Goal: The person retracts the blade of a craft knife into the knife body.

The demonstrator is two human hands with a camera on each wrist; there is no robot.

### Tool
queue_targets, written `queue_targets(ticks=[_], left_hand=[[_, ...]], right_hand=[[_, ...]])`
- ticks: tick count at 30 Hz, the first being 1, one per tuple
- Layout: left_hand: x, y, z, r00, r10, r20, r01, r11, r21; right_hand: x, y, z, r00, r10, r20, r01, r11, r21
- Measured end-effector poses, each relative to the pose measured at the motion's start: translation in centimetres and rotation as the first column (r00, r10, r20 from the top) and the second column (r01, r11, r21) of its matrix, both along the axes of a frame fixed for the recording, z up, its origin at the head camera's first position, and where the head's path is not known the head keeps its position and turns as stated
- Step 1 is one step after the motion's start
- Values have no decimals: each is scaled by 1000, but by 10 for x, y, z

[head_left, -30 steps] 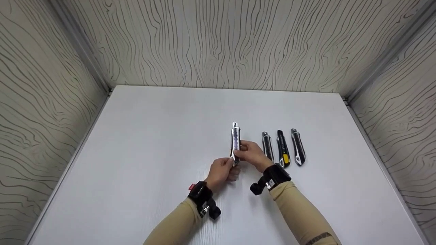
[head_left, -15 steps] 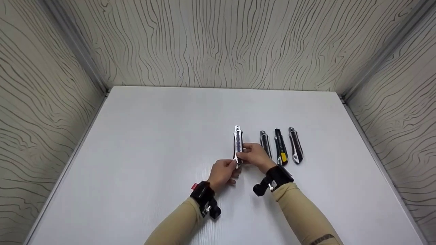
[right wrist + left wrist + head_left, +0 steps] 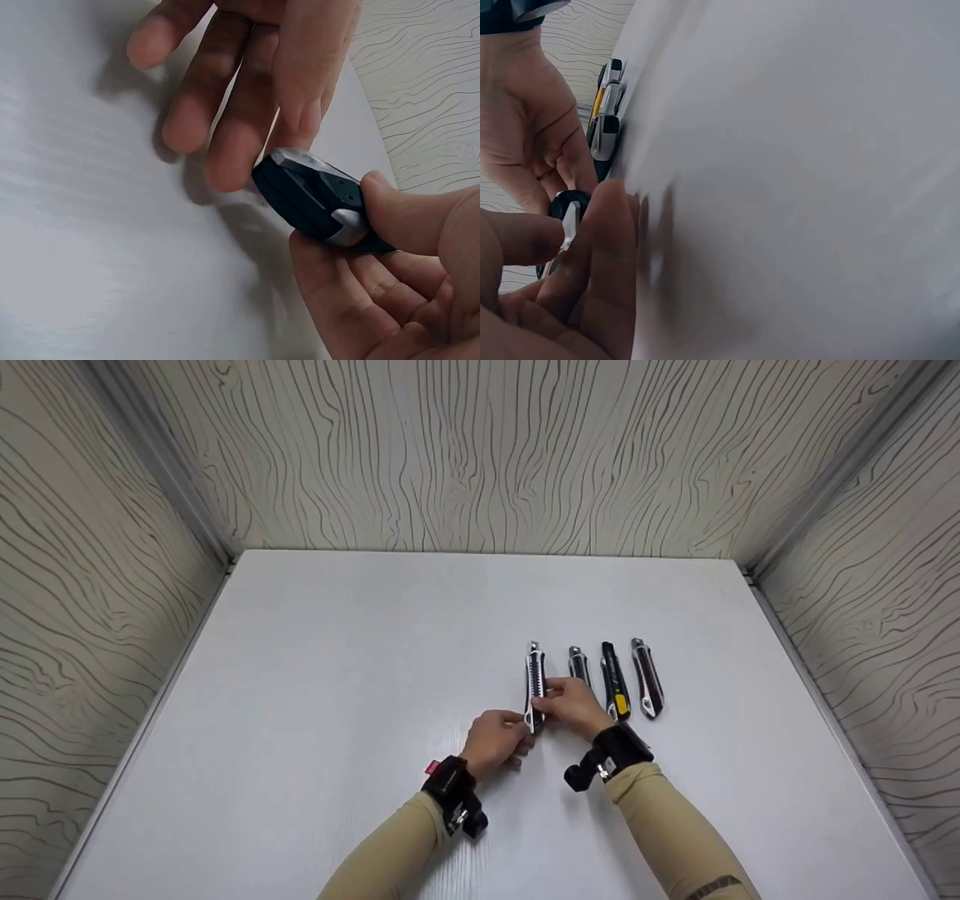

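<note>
Utility knife (image 3: 534, 684) betw. both hands, L hand (image 3: 498, 741) pinching butt; R hand (image 3: 571, 705) gripping mid-body

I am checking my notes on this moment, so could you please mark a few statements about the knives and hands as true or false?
1. Both hands hold one utility knife. True.
2. Three other knives lie on the table, on the right hand's side. True.
3. The left hand rests flat on the table. False: it grips the knife's near end.
4. One lying knife has a red part. False: it is yellow.
5. The right hand pinches the held knife. True.
</note>
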State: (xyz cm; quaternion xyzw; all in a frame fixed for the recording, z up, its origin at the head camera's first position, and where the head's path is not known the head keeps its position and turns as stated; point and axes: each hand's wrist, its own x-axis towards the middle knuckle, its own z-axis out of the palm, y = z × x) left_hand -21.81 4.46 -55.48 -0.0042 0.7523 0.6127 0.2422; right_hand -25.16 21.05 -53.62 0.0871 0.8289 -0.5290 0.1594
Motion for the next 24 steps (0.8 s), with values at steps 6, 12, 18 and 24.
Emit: queue_targets(ticks=[6,12,18,24], left_hand=[[0,-4,1,1000,1,-13,-1,1000,-14],[0,-7,3,1000,-2,-10,2,1000,2],[0,-11,3,1000,23,-9,-23,1000,19],[-3,-14,3,999,28,-17,-27,999,33]], right_hand=[[-2,-1,0,999,7,-44,1,984,178],[-3,-2,-2,999,4,-51,8,972,234],[-5,-4,-2,994,14,-104,21,945,327],[-4,-8,-2,984,43,-170,35,902,430]])
